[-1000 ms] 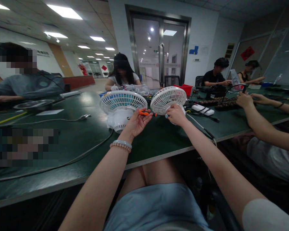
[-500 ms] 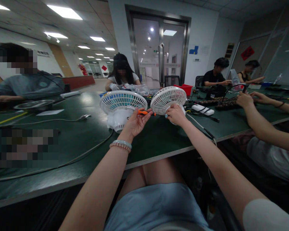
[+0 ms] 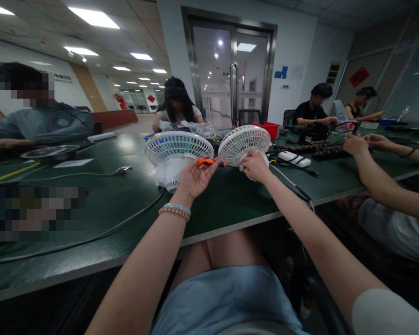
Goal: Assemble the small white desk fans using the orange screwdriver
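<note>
My left hand (image 3: 196, 179) pinches the orange-and-black handle of what looks like a screwdriver (image 3: 207, 162), held sideways with its black end towards the right. My right hand (image 3: 257, 166) is closed on the rear housing of a white desk fan (image 3: 245, 136), whose slatted cage faces away from me and tilts up. My palm and fingers hide most of that housing. Close behind my left hand a second white fan (image 3: 174, 145) stands on the table, its rounded motor housing (image 3: 171, 173) towards me. The screwdriver's tip is hard to make out in the gap between the hands.
A green table (image 3: 125, 214) carries a cable with a plug (image 3: 124, 170) on the left. A white power strip (image 3: 294, 159) with black cords lies to the right. A red bin (image 3: 270, 129) stands behind the fans. Co-workers sit around; one's hands (image 3: 356, 142) work at the right.
My left fingers have shifted on the screwdriver, and more of its orange handle shows. My right hand and both fans stay in place.
</note>
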`<state>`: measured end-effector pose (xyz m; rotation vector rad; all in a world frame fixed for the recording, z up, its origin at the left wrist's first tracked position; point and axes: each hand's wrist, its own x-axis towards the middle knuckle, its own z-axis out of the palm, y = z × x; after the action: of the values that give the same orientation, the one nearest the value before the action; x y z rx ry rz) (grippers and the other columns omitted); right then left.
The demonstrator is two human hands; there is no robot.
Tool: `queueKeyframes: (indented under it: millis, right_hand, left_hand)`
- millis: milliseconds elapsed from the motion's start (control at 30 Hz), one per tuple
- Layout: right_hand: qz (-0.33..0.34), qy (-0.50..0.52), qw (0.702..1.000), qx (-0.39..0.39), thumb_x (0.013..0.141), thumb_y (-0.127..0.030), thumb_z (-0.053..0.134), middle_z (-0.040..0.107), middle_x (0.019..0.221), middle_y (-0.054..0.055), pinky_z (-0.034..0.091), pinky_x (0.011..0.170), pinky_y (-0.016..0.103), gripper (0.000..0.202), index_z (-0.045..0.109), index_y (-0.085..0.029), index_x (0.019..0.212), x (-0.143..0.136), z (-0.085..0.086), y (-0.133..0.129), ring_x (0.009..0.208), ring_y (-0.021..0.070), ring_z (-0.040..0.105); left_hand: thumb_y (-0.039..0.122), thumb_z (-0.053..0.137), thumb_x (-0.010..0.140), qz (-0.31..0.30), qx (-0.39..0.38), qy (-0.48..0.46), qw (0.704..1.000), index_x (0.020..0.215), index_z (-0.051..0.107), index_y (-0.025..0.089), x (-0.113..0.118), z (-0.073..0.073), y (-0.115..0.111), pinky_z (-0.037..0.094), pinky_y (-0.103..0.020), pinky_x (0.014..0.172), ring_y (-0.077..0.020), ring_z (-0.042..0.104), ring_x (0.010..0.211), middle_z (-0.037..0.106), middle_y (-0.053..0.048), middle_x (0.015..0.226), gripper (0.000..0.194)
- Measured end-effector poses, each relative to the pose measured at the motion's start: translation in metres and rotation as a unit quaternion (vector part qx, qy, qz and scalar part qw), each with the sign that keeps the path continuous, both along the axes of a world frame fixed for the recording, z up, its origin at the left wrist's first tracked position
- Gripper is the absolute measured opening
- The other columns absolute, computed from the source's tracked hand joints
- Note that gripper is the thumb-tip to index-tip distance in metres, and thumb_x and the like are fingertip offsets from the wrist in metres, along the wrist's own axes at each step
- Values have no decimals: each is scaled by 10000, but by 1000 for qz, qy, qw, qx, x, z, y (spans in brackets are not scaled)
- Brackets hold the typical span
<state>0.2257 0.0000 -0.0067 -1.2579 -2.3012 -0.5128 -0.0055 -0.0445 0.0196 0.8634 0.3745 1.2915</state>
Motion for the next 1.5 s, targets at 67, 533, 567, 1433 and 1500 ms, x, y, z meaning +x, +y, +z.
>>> queueKeyframes:
  millis: [67, 533, 567, 1433, 1500]
  right_hand:
    - [-4, -1, 1000, -2, 789, -262, 534, 655, 981, 35, 254, 873, 394, 195, 692, -204, 887, -1, 0, -1, 1039, 252, 366]
    - [-4, -2, 1000, 4, 776, -257, 541, 653, 978, 31, 257, 881, 384, 192, 693, -196, 877, -1, 0, -1, 1039, 250, 371]
    - [-3, -2, 1000, 3, 777, -259, 540, 653, 979, 31, 256, 882, 384, 193, 692, -197, 877, -1, 0, -1, 1039, 250, 371]
    - [-1, 7, 1000, -5, 776, -267, 541, 654, 975, 39, 261, 871, 394, 197, 691, -208, 890, -1, -1, 2, 1032, 247, 380]
    - [-1, 7, 1000, 0, 773, -265, 545, 656, 968, 36, 260, 873, 392, 190, 692, -206, 878, -1, -1, 2, 1031, 247, 381]
  left_hand:
    - [230, 451, 814, -6, 8, 10, 1000, 959, 559, 87, 0, 0, 0, 525, -302, 835, -243, 569, 1073, 616, -173, 1081, 231]
    - [310, 462, 833, -8, 15, 56, 998, 970, 583, 157, -2, -5, 3, 508, -324, 808, -194, 634, 932, 655, -75, 1041, 238]
    - [309, 466, 831, -11, 18, 56, 998, 962, 585, 158, -3, -5, 4, 514, -315, 781, -191, 641, 908, 658, -72, 1031, 233]
    - [286, 470, 841, 7, -5, 52, 999, 931, 602, 95, -5, -6, 8, 503, -192, 599, -86, 610, 602, 649, -55, 746, 249]
    - [275, 488, 827, 0, 3, 51, 999, 967, 601, 84, -5, -5, 6, 501, -178, 591, -69, 588, 576, 649, -60, 761, 262]
